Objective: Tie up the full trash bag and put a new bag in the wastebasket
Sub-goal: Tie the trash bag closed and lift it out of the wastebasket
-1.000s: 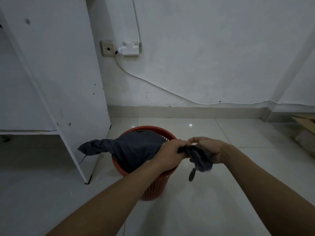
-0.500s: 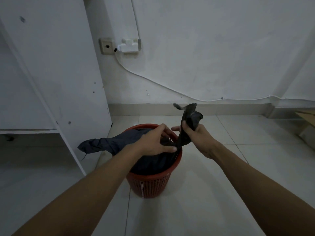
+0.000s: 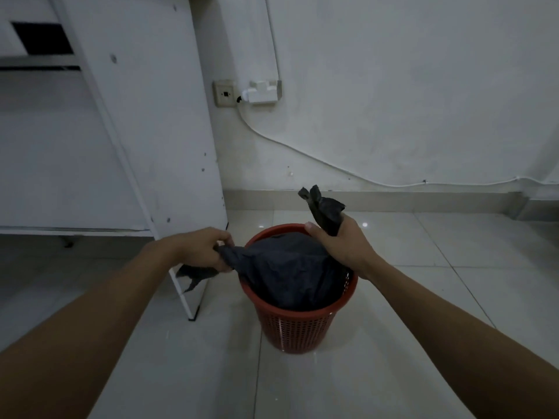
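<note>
Left hand: closed around one gathered corner of the dark grey plastic trash bag, just outside the basket's left rim; a loose tail of the bag hangs below the fist.

Right hand: closed around the opposite gathered corner, above the basket's far right rim; the twisted end of plastic stands up out of the fist, pointing towards the wall.

Trash bag, as above: bulging and full, seated inside the basket, its crumpled top rising above the rim between the two hands. The corners are held apart, not knotted.

Round red perforated plastic wastebasket: upright on the pale glossy tiled floor, near the middle of the view, close to the wall's skirting.

White panel of a furniture unit: stands at the left, its lower corner just beside the basket.

White painted wall: carries a beige wall socket, a white plug adapter beside it, and a white cable running down and right along the skirting.
</note>
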The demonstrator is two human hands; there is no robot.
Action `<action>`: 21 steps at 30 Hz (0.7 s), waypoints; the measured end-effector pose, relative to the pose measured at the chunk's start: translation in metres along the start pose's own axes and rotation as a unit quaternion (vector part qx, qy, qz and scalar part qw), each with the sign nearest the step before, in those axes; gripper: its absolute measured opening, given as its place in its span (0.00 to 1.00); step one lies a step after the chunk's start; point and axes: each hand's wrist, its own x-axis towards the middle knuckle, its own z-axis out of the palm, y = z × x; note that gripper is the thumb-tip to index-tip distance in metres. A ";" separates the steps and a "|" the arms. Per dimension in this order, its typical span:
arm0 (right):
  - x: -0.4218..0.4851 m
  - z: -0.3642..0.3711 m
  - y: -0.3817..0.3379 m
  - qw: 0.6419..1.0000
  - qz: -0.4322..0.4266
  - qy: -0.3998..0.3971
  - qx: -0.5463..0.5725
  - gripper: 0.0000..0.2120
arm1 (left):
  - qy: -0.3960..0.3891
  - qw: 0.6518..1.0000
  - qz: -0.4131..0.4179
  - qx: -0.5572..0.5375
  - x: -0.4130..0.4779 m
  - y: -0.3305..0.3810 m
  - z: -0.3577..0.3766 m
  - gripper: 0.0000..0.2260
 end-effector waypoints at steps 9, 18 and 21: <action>0.002 0.011 -0.020 0.996 -0.019 -0.069 0.055 0.20 | 0.108 0.955 0.137 -0.239 0.003 0.069 -0.010 0.17; 0.000 0.013 -0.025 0.967 0.005 -0.147 0.209 0.16 | 0.182 0.867 0.105 -0.452 0.026 0.096 0.021 0.27; 0.001 0.019 -0.025 0.965 0.025 -0.096 0.244 0.16 | 0.204 0.857 0.128 -0.456 0.032 0.095 0.025 0.27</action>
